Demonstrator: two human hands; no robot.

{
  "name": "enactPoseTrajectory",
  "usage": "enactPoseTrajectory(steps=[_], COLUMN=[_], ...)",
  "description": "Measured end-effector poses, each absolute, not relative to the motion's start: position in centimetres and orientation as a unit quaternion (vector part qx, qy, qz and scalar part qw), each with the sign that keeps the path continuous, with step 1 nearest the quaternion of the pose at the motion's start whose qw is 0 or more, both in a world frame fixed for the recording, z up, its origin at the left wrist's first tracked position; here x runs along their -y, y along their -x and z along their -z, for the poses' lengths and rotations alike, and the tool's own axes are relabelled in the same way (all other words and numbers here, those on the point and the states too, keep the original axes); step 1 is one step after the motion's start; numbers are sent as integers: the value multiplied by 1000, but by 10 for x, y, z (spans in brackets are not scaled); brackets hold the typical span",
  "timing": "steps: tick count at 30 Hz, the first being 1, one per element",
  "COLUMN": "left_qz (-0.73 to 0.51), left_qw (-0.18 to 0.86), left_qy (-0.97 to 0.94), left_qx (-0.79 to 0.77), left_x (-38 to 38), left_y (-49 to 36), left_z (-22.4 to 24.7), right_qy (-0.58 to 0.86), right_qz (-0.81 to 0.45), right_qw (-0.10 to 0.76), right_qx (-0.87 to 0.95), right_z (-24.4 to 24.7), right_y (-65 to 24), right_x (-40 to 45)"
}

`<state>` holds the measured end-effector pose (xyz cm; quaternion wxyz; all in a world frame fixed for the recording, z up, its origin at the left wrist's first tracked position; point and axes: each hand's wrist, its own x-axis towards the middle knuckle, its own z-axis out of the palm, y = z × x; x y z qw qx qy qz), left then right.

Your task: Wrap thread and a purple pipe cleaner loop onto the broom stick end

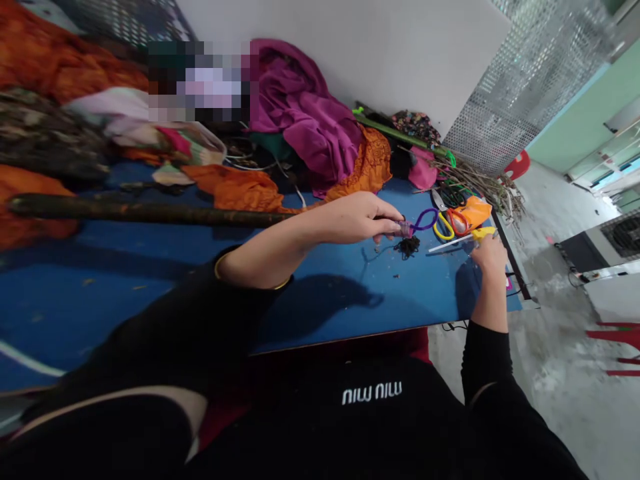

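Observation:
My left hand [373, 217] is closed around the end of a long dark stick [150, 212], where a purple wrapping [406, 229] shows beyond the fingers. A purple loop [427, 219] extends right from that wrapping. Black tangled strands [409, 247] lie just below it. Further right, my right hand [489, 252] grips a yellow object [483, 233], partly hidden by the fingers. A thin white rod [450, 244] points left from beside it. Yellow [443, 228] and orange-red [459, 221] loops sit between the hands, near scissors [439, 200].
Magenta cloth [320, 127], orange cloth [240, 189] and bundled twigs [480, 175] line the back of the blue table [320, 293]. Another pile of cloth and dark bark-like material [45, 137] lies at left. The table's right edge is just beyond my right hand.

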<state>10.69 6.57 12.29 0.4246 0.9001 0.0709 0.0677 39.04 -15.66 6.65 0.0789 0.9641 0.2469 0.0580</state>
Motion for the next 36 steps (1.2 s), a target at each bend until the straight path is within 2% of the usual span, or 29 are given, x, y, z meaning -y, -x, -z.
enactPoseTrajectory(steps=[7,13,15,18,20,22,24,26,29,36], left_qz=[-79,-96,-101,-104,-104,-101,-103,-107,-103,-106], left_qw=[403,402,400,396,392,388,385,381,379,385], left_qy=[-912,-910,-911,-912,-914,-916,-917,-918,-919,-916], left_qx=[-27,-27,-25,-26,-26,-22,-20,-20,-29,-37], left_x=[-69,-70,-70,-70,-70,-70,-71,-71,-69,-65], left_y=[-104,-107,-108,-107,-107,-107,-107,-106,-104,-103], left_z=[-123,-121,-121,-121,-121,-121,-120,-120,-123,-128], right_qy=[-969,-960,-951,-879,-805,-729,-670,-630,-630,-720], right_qz=[-70,-145,-189,-264,-263,-207,-141,-41,53,-7], right_qw=[61,18,-68,-322,-464,-559,-601,-611,-568,-461], right_qx=[-230,-238,-234,-231,-261,-337,-411,-478,-527,-518], right_z=[-55,-58,-63,-70,-73,-72,-68,-63,-56,-49], right_y=[-411,-410,-406,-391,-371,-343,-312,-283,-253,-236], right_x=[155,163,171,185,193,199,204,206,201,183])
